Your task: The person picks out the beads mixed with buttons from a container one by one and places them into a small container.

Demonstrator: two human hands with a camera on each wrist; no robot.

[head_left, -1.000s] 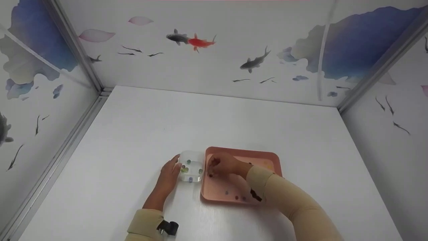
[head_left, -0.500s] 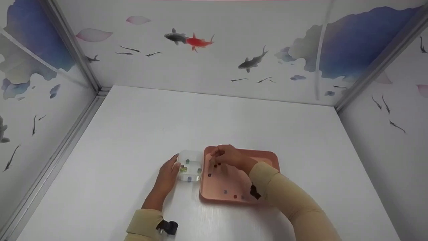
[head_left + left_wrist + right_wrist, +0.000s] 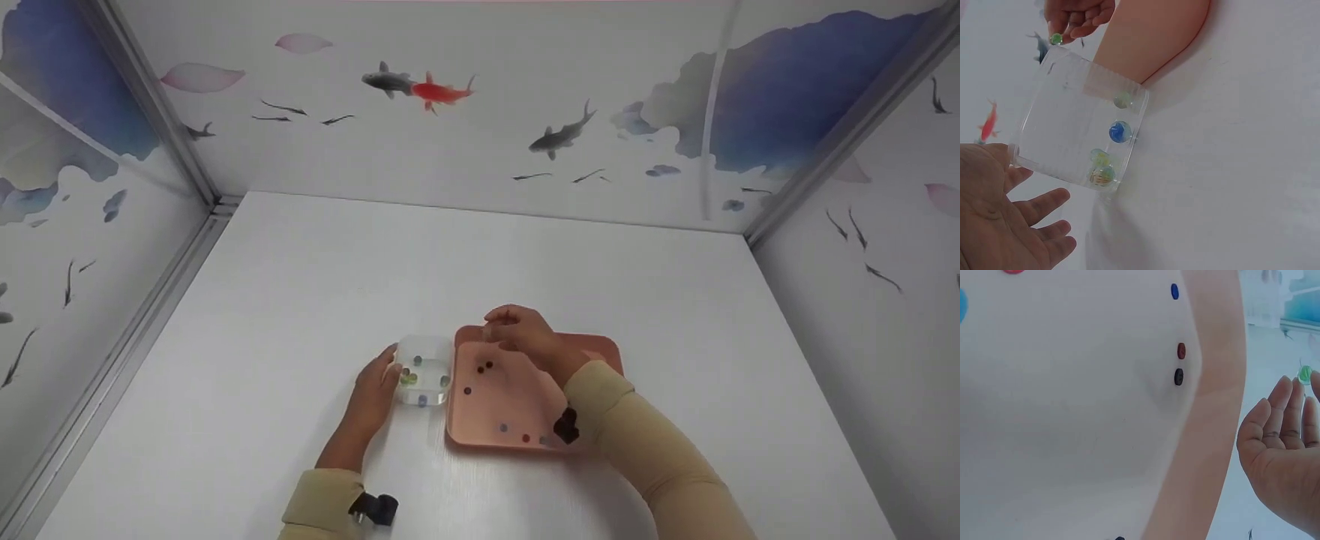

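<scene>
My left hand (image 3: 375, 388) rests against the left side of a clear plastic container (image 3: 425, 344), fingers extended along its wall. Inside are several glass marbles, among them a blue one (image 3: 1120, 131) and a yellowish one (image 3: 1102, 175). Thumb and fingertips of my right hand (image 3: 523, 334) pinch a green marble (image 3: 1056, 39) above the far left part of a pink tray (image 3: 469, 441). Flat, round buttons lie in that tray: a blue one (image 3: 1175, 291), a dark red one (image 3: 1181, 351) and a black one (image 3: 1179, 377) near its left side.
The tray stands right beside the container on a white table (image 3: 360, 262). Near its front edge lie a red button (image 3: 526, 438) and a bluish one (image 3: 503, 428). Walls printed with fish enclose the table at the back and both sides.
My right hand has lifted from the tray's left part and moved toward its far rim with the green marble, uncovering the dark buttons beneath. The left hand stays at the container.
</scene>
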